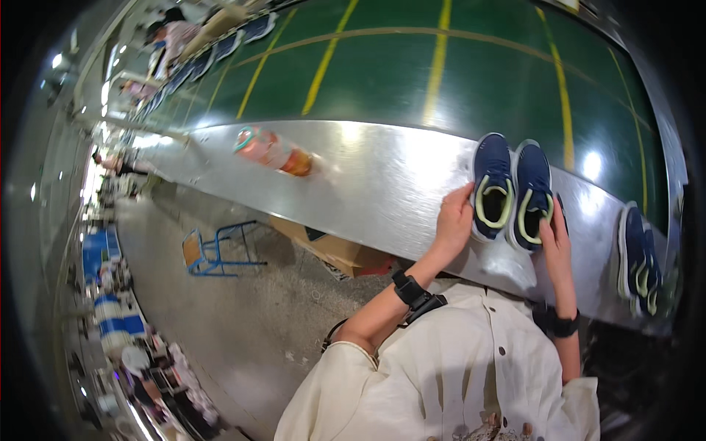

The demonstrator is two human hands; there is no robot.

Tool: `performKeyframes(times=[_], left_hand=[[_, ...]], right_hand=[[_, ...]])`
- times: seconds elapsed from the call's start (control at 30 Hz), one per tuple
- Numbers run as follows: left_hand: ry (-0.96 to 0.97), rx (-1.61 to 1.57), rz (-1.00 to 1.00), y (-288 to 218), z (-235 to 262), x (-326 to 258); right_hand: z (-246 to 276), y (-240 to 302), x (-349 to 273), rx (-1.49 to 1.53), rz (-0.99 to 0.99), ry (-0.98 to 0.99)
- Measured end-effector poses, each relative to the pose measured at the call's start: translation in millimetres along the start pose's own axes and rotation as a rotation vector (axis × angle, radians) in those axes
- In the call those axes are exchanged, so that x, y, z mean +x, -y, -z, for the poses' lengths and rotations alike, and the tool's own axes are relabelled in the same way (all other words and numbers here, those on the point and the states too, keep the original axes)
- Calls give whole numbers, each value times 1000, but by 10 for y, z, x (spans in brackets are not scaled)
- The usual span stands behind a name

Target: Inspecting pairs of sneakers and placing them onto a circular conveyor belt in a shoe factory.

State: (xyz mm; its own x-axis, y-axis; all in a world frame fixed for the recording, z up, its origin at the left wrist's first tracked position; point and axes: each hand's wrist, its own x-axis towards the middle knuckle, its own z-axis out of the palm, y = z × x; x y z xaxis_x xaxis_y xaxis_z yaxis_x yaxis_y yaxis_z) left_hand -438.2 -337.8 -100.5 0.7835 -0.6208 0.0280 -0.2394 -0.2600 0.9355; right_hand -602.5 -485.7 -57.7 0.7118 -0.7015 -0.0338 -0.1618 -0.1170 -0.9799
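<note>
Cream button-front shirt (434,367) nearest camera, head view. Both forearms reach forward over the metal ledge (368,176), black wristband on each. Left hand (454,218) half-curled, fingertips against outer side of left navy sneaker (492,158); can't tell if it grips. Right hand (557,237) closed on right navy sneaker (534,170), thumb at the collar, fingers outside. Sneakers side by side, toes toward green conveyor belt (500,81). Right fingers partly hide a dark item; orange drink bottle (268,149) blurred.
</note>
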Motion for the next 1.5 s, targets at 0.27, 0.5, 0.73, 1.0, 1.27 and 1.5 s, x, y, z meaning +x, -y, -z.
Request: performKeyframes(times=[0.27, 0.5, 0.73, 1.0, 1.27, 1.5], left_hand=[[-119, -26, -68, 150, 58, 54], [-158, -47, -89, 154, 118, 82], [-100, -8, -155, 205, 152, 80], [-53, 71, -192, 236, 189, 126], [-123, 62, -199, 229, 129, 174], [-82, 66, -189, 215, 114, 156]], right_hand=[[19, 928, -106, -758, 184, 190], [-393, 735, 452, -1032, 347, 415], [361, 1009, 1945, 75, -211, -11], [669, 769, 4318, 791, -571, -299], [762, 829, 5561, 921, -91, -200], [969, 775, 3674, 104, -124, 94]])
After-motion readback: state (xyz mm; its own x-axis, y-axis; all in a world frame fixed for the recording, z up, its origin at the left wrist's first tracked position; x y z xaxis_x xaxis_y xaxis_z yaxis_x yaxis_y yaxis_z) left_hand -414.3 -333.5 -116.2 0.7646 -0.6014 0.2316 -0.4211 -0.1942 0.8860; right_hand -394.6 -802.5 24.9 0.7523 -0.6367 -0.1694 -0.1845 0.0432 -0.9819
